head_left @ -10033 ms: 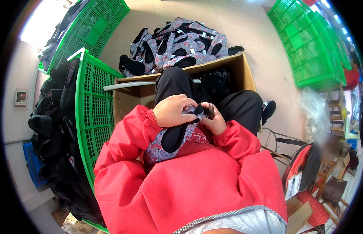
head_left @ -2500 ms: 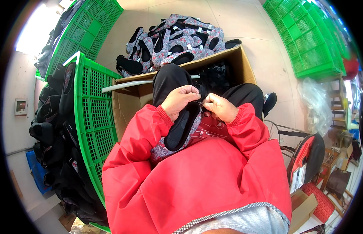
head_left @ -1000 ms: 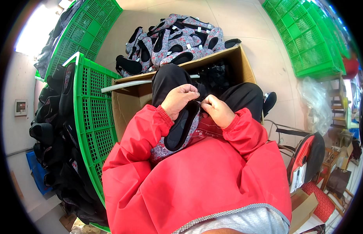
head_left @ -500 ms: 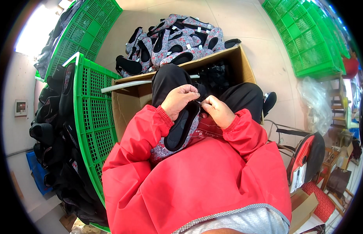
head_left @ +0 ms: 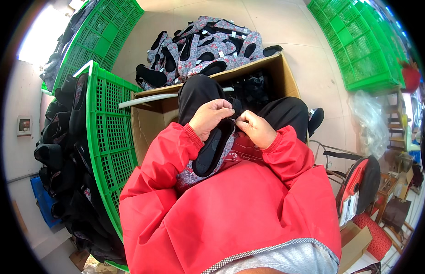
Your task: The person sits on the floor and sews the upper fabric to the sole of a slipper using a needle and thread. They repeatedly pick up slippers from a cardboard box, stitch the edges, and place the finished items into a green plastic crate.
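Note:
On my lap lies a grey shoe with a red floral pattern (head_left: pixel 227 148) and a black insole, its heel end toward my body. My left hand (head_left: pixel 209 118) is bent over its far end, thumb and fingers pinched together. Close beside it, my right hand (head_left: pixel 257 129) pinches something small and dark at the same end of the shoe. What lies between the fingertips of either hand is too small to make out. Black trousers (head_left: pixel 201 93) cover my knees behind the hands.
An open cardboard box (head_left: pixel 285 75) holding dark items stands beyond my knees, a pale tube (head_left: pixel 151 100) across it. Behind lies a heap of similar floral shoes (head_left: pixel 189 50). Green crates (head_left: pixel 113 132) with black shoes (head_left: pixel 52 155) stand left; another green crate (head_left: pixel 358 50) is far right.
My right hand and sleeve have shifted very slightly to the right. My left hand and the shoe stay in place.

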Tool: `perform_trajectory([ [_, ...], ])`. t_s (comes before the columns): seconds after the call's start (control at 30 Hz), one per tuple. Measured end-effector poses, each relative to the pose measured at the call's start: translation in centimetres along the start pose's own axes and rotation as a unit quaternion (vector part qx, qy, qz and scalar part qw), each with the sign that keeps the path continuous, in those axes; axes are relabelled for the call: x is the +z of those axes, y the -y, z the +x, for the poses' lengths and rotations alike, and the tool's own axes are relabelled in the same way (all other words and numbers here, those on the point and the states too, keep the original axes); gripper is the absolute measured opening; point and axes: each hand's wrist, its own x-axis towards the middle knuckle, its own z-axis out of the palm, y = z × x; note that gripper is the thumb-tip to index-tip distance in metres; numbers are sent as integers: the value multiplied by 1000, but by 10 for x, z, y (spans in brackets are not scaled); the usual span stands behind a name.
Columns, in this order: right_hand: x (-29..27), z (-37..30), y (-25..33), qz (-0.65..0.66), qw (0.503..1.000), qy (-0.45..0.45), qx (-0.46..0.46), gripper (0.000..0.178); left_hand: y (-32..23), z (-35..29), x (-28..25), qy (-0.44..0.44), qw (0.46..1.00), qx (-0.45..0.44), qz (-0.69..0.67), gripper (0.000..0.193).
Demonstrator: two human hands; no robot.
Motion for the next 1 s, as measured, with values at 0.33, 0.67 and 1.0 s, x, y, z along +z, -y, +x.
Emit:
perform_trajectory([
  [0.33, 2, -6, -4, 106, 993, -30, 48, 11, -3, -6, 1, -7, 999, 29, 32, 21],
  [0.67, -2, -19, -9, 266, 964, 4, 23, 14, -10, -46, 2, -25, 940, 182, 289, 30],
  [1.0, 35, -31, -26, 383, 920, -29, -78, 25, -6, -53, 8, -159, 703, 497, 483, 24],
])
